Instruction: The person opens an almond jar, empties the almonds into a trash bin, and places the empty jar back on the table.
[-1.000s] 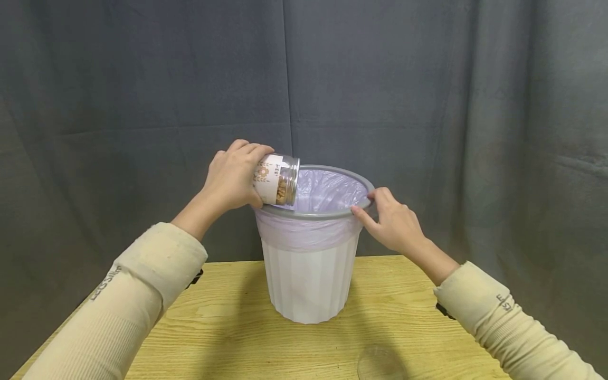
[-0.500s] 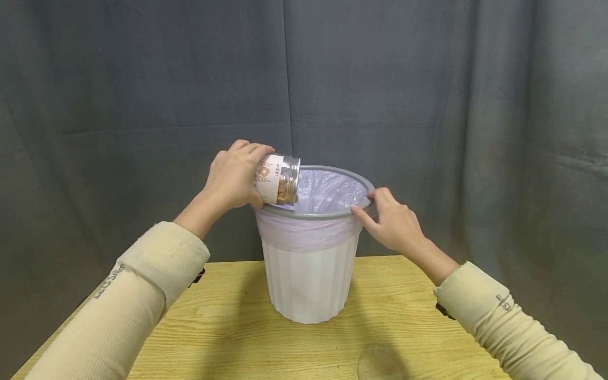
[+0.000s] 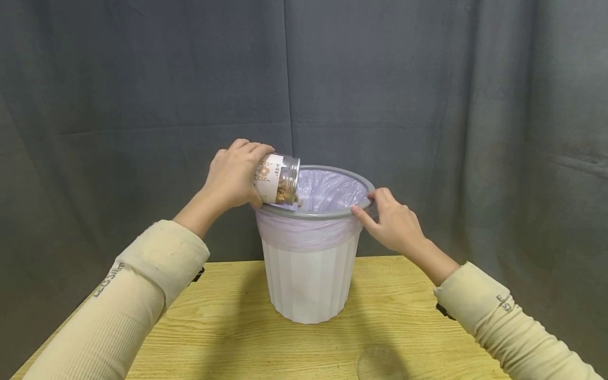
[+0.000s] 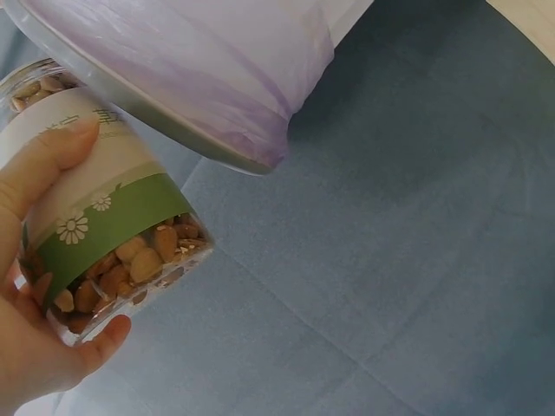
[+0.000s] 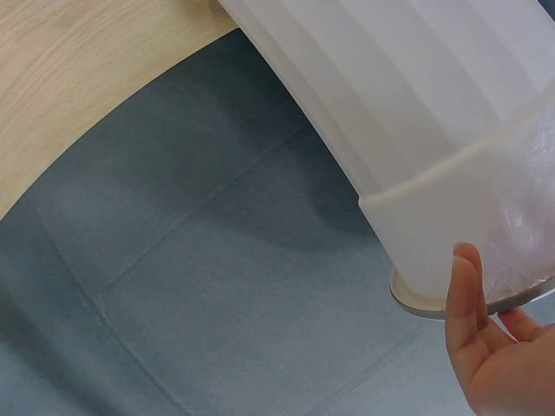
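My left hand (image 3: 234, 174) grips a clear jar (image 3: 273, 178) with a printed paper label, tipped on its side over the left rim of a white trash can (image 3: 311, 279). Brown nuts (image 4: 143, 264), almond-like, lie along the lower side of the jar in the left wrist view. At the jar's mouth a few pieces spill toward the can. A pale purple bag (image 3: 332, 187) lines the can and folds over its outside under a grey ring (image 3: 323, 215). With thumb and fingers my right hand (image 3: 393, 220) pinches the can's right rim; the can's inside bottom is hidden.
The can stands on a yellow wood-grain table (image 3: 214, 306). A clear round disc (image 3: 381, 364), perhaps a lid, lies at the front edge of view. Behind the table hangs a dark grey curtain (image 3: 404, 79).
Nuts have slid toward the jar's mouth, and a few now show at its lower lip. The left forearm shifted slightly; the right hand and the trash can stayed put.
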`<control>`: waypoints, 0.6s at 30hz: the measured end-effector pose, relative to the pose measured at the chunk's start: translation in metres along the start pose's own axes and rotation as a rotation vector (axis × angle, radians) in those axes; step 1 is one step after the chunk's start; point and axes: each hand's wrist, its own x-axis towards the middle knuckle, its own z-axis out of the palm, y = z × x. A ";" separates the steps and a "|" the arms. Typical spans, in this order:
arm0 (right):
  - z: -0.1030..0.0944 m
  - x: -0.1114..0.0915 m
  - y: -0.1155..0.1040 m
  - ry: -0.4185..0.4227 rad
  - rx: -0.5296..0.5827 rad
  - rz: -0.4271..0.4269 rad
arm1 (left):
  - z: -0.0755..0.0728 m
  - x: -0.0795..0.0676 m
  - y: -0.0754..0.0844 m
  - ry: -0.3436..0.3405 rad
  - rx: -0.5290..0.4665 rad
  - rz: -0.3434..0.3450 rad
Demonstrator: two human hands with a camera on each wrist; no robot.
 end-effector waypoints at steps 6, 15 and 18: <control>0.001 0.000 0.001 -0.001 0.005 0.001 | 0.001 0.000 -0.001 0.000 -0.001 -0.001; 0.001 0.000 0.001 -0.002 0.002 0.005 | 0.000 0.001 0.001 -0.010 0.007 0.004; 0.001 0.000 0.000 -0.002 0.003 0.004 | 0.000 0.001 0.001 -0.008 0.017 0.011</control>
